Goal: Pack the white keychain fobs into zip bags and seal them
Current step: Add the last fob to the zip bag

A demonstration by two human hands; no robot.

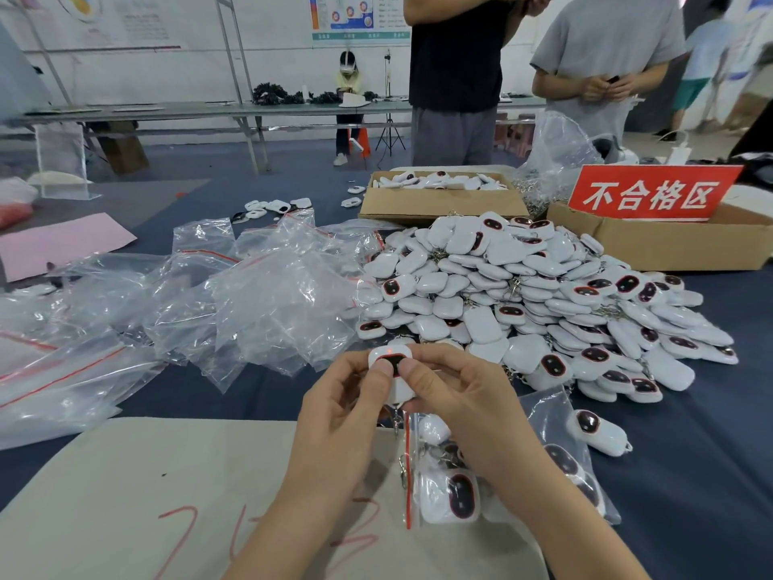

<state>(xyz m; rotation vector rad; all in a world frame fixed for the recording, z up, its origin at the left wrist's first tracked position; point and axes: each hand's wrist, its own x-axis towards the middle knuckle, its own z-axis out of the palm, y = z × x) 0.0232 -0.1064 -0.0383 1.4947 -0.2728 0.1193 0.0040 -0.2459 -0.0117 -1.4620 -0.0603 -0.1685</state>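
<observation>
Both my hands hold one white keychain fob (392, 364) with a dark oval face, upright just above the table. My left hand (334, 416) grips its left side, thumb on the face. My right hand (456, 399) grips the right side, thumb also on the face. Its metal chain (397, 424) hangs below. Under my right wrist lies a zip bag (449, 491) with a red seal strip, holding several fobs. A big heap of white fobs (531, 299) lies beyond my hands. One loose fob (598, 433) rests at the right.
A pile of empty zip bags (200, 299) covers the left of the blue table. A beige board (146, 496) with red writing lies near me. Cardboard boxes (439, 203) and a box with a red sign (652, 194) stand behind the heap. Two people stand at the far side.
</observation>
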